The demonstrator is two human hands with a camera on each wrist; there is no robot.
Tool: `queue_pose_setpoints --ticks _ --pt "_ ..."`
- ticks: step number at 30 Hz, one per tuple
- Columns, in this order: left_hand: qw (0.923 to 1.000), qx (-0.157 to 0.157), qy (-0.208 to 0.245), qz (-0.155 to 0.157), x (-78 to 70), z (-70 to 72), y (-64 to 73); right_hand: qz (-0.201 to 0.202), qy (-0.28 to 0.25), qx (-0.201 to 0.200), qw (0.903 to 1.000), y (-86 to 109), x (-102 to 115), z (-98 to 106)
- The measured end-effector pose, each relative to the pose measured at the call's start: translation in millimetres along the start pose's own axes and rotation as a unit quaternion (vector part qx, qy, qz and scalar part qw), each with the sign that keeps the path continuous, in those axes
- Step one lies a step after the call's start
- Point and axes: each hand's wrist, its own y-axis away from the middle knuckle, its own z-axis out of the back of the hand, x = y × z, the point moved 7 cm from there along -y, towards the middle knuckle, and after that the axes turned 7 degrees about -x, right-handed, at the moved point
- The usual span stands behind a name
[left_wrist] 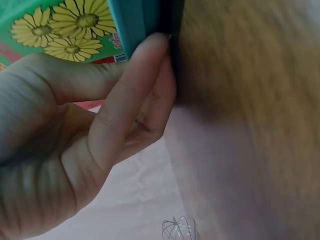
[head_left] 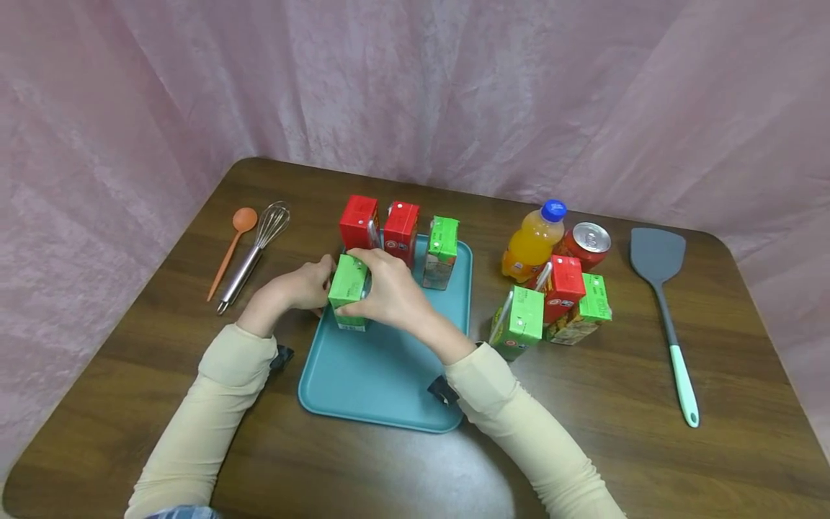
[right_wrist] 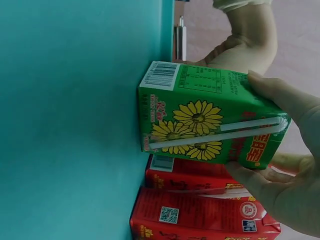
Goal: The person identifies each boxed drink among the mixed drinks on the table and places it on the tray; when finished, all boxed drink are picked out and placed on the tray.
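Note:
My right hand (head_left: 392,292) grips a green drink carton (right_wrist: 200,115) from above, thumb on one side and fingers on the other. The carton stands at the left side of a teal tray (head_left: 382,382); its side shows yellow flowers and a white straw. My left hand (left_wrist: 95,115) pinches the tray's left rim between thumb and fingers, right beside that carton. Behind it on the tray stand two red drink cartons (head_left: 403,225) (head_left: 359,216), with another green carton (head_left: 443,249) to their right. In the right wrist view the red cartons are next to the held one.
Right of the tray stand a green carton (head_left: 524,317), a red carton (head_left: 563,285), another green carton (head_left: 593,299), an orange drink bottle (head_left: 534,241) and a can (head_left: 586,245). A spatula (head_left: 661,288) lies far right; an orange spoon (head_left: 233,245) and a whisk (head_left: 256,249) lie left.

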Motion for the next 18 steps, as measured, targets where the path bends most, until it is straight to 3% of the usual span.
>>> queue_pose_setpoints --ticks 9,18 --pt "0.9998 -0.004 -0.021 0.002 -4.5 -1.5 -2.7 -0.023 -0.002 0.04 0.9989 6.2 -4.8 7.5" --pt "0.9991 -0.002 -0.041 0.008 -0.4 -0.6 -1.9 0.034 -0.028 -0.015 0.9989 41.8 -11.5 56.9"
